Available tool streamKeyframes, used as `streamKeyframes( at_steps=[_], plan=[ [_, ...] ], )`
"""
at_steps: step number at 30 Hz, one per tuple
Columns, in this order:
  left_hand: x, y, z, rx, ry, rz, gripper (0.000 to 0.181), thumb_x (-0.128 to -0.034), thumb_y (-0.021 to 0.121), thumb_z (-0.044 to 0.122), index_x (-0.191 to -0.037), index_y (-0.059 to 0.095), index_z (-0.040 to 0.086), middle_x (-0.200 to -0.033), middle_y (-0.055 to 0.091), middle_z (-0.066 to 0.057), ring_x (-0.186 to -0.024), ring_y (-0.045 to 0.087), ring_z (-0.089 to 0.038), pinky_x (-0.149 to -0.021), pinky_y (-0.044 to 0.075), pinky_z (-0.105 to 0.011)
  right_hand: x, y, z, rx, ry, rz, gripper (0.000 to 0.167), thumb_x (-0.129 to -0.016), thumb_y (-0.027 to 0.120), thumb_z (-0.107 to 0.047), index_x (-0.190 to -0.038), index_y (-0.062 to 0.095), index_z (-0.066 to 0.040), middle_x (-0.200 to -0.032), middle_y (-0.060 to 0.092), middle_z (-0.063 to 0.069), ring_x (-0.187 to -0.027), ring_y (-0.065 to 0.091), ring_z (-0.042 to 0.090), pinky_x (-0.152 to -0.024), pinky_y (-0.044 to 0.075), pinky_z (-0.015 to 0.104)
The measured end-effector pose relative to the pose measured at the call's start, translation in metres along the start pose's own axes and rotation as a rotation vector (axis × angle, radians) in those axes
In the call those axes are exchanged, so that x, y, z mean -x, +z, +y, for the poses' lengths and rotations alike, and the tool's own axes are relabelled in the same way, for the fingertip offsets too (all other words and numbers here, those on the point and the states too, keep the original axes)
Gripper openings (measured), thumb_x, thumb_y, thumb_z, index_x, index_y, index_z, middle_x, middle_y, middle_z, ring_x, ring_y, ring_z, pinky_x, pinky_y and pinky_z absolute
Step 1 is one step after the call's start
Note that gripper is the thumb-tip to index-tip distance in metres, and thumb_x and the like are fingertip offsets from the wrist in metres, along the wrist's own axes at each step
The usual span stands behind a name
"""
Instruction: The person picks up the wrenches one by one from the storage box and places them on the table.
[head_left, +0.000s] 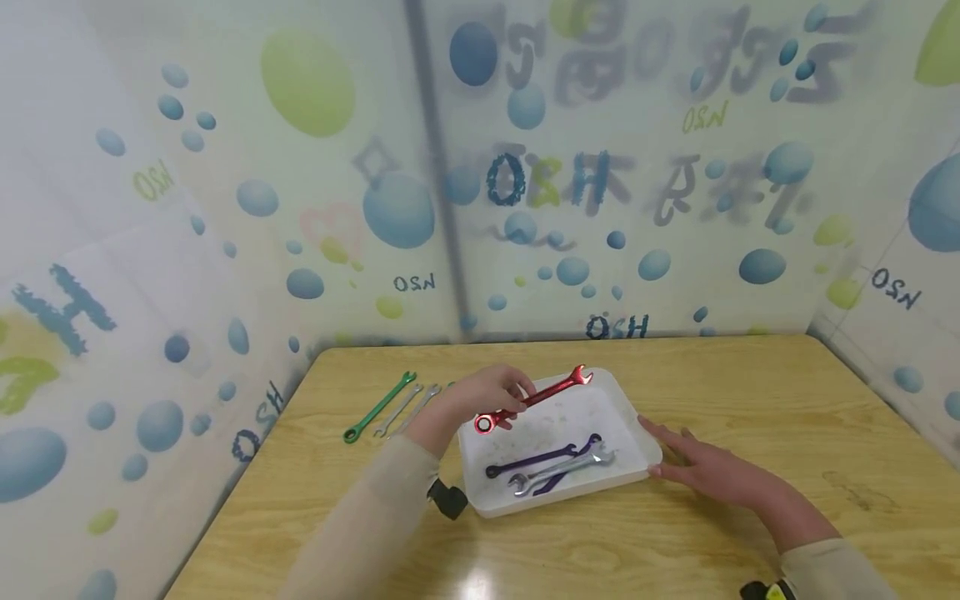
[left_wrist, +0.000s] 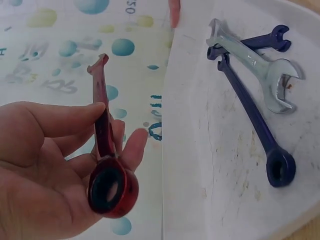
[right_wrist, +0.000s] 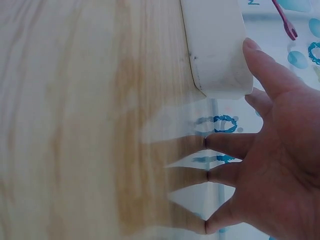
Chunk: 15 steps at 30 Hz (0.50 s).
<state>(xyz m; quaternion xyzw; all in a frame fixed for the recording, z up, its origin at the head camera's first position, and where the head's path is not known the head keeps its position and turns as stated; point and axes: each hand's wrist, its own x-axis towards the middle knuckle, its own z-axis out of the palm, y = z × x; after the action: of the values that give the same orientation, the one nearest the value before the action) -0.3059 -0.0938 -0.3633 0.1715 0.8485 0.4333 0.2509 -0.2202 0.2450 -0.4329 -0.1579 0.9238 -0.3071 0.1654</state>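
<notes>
My left hand point(head_left: 487, 392) pinches a red wrench point(head_left: 555, 389) above the white tray point(head_left: 540, 429); the ring end points toward me. In the left wrist view, the thumb and fingers of the left hand point(left_wrist: 45, 165) grip the shaft of the red wrench point(left_wrist: 104, 132). Inside the tray, a silver wrench point(head_left: 562, 469) lies across one purple wrench, beside another purple wrench point(head_left: 528, 461). My right hand point(head_left: 720, 475) touches the tray's right side, and the right wrist view has that hand point(right_wrist: 280, 135) with fingers spread against the table, thumb at the tray wall point(right_wrist: 217, 45).
Left of the tray, a green wrench point(head_left: 378, 408) and silver wrenches point(head_left: 397, 410) lie side by side on the wooden table point(head_left: 300, 500), partly hidden by the left arm. A patterned wall covering point(head_left: 525, 283) stands behind and beside the table.
</notes>
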Motion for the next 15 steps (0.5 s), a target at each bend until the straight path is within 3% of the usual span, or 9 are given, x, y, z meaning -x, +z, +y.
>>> streamKeyframes(
  at_steps=[8,15],
  plan=[
    [0.021,-0.006,-0.003,-0.121,-0.019,0.077,0.015,-0.0907,0.064,0.002,-0.105,0.067,0.005,-0.095,0.063,-0.011,-0.077,0.062,-0.022,-0.065,0.052,-0.032,-0.001,-0.001,0.001,0.008,-0.006,0.009,0.077,-0.095,0.057,-0.05,-0.156,0.022,-0.018,-0.153,0.023,0.029,-0.133,0.007,0.064,-0.095,0.017,0.078],
    [0.041,-0.013,-0.015,-0.173,-0.063,0.14,0.013,-0.0901,0.066,0.003,-0.103,0.067,0.006,-0.093,0.062,-0.006,-0.081,0.059,-0.021,-0.071,0.052,-0.034,0.0,0.0,0.001,0.012,-0.02,0.012,0.077,-0.095,0.057,-0.048,-0.156,0.022,-0.016,-0.152,0.024,0.03,-0.132,0.008,0.065,-0.094,0.018,0.079]
  ],
)
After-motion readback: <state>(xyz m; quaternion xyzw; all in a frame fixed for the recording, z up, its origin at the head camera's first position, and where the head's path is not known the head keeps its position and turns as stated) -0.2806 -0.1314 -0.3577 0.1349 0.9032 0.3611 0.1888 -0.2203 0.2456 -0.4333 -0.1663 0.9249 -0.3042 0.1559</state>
